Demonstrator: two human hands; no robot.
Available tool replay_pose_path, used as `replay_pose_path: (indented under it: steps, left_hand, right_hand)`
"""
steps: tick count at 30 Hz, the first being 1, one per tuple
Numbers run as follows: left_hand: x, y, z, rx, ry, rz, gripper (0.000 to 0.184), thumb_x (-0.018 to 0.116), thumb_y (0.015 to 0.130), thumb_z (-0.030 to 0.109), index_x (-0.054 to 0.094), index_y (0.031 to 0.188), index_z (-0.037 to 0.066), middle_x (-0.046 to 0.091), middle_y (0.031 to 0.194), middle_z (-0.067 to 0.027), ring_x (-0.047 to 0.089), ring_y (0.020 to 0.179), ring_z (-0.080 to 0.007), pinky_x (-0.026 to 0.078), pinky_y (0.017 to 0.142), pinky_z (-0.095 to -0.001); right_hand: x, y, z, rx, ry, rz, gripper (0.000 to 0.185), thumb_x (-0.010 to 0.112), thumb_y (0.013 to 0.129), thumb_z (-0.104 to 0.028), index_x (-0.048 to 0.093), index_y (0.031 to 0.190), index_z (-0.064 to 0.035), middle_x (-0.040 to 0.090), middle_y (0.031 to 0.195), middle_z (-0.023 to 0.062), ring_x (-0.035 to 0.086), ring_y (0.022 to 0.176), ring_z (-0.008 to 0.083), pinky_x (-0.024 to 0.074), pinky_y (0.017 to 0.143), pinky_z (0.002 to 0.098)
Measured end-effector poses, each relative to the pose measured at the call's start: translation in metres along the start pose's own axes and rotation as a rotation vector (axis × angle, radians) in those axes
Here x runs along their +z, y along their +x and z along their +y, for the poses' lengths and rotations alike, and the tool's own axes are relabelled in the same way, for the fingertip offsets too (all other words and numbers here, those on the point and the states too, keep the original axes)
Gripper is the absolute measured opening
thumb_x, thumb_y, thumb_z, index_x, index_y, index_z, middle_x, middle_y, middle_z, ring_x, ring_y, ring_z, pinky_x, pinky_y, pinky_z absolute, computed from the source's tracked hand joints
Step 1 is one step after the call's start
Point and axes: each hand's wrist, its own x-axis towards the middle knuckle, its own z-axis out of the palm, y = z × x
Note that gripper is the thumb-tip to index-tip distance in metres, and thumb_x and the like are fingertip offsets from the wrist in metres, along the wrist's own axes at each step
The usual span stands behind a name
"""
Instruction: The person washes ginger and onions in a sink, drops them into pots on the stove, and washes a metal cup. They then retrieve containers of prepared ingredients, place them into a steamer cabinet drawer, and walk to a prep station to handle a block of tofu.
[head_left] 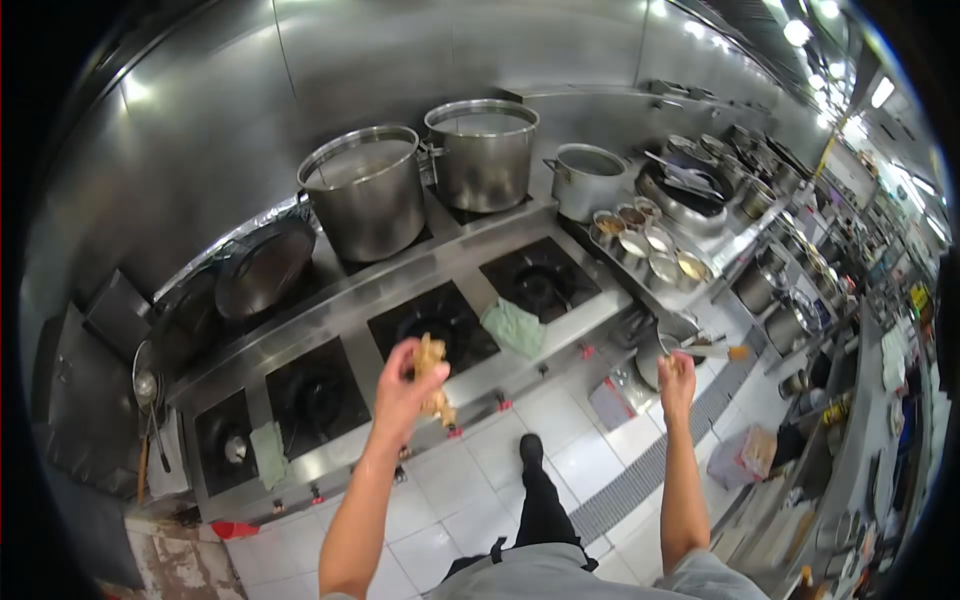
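My left hand (402, 385) is closed around a knobbly, tan piece of ginger root (431, 358), held above the front edge of the stove. More of the ginger shows below my fingers. Off to the right, my right hand (678, 388) is raised with its fingertips pinched on a small tan piece (672, 363), which looks like ginger. Just beyond those fingertips is a metal tool with a brown handle end (738, 353); whether my hand touches it is unclear. A green cloth (513, 328) lies on the stove between my hands.
Two large steel stockpots (365, 205) stand behind the burners (432, 318), with a smaller pot (588, 182) to their right. Several seasoning containers (662, 268) sit on the side counter. Another green cloth (268, 455) hangs at the left. A floor drain (640, 475) crosses the tiles.
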Motion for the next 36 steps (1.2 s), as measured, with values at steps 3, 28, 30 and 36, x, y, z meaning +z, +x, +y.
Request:
replay_pose_path:
  steps: [3,28,30,36]
  left_hand:
    - [0.042,0.132,0.038,0.222,0.132,0.007,0.057,0.081,0.074,0.018,0.054,0.121,0.004,0.058,0.107,-0.0064,0.056,0.094,-0.0138,0.047,0.080,-0.0271]
    - [0.185,0.633,0.072,0.263,0.757,0.221,0.060,0.082,0.066,0.035,0.056,0.115,0.011,0.058,0.108,-0.0152,0.066,0.087,-0.0286,0.057,0.071,-0.0390]
    - [0.186,0.638,0.063,0.371,0.967,0.301,0.058,0.082,0.066,0.035,0.057,0.114,0.014,0.056,0.109,-0.0168,0.065,0.088,-0.0323,0.055,0.077,-0.0411]
    - [0.174,0.644,0.041,0.457,1.225,0.144,0.055,0.075,0.073,0.048,0.062,0.114,0.014,0.055,0.111,-0.0156,0.059,0.101,-0.0371,0.048,0.087,-0.0461]
  right_hand:
    - [0.102,0.124,-0.073,-0.087,0.055,-0.122,0.032,0.071,0.085,-0.019,0.056,0.109,-0.0034,0.058,0.089,0.0027,0.053,0.077,0.0108,0.0450,0.067,0.0248]
    - [0.505,0.484,-0.162,-0.635,0.102,-0.419,0.036,0.073,0.080,-0.025,0.059,0.106,-0.0050,0.059,0.101,0.0143,0.059,0.095,0.0314,0.0479,0.083,0.0398]
    - [0.511,0.484,-0.150,-0.659,0.018,-0.443,0.036,0.073,0.080,-0.025,0.058,0.107,-0.0062,0.058,0.100,0.0150,0.058,0.097,0.0334,0.0484,0.082,0.0407]
    - [0.524,0.485,-0.127,-0.855,-0.203,-0.496,0.036,0.071,0.081,-0.024,0.058,0.111,-0.0098,0.059,0.104,0.0140,0.058,0.100,0.0341,0.0454,0.088,0.0460]
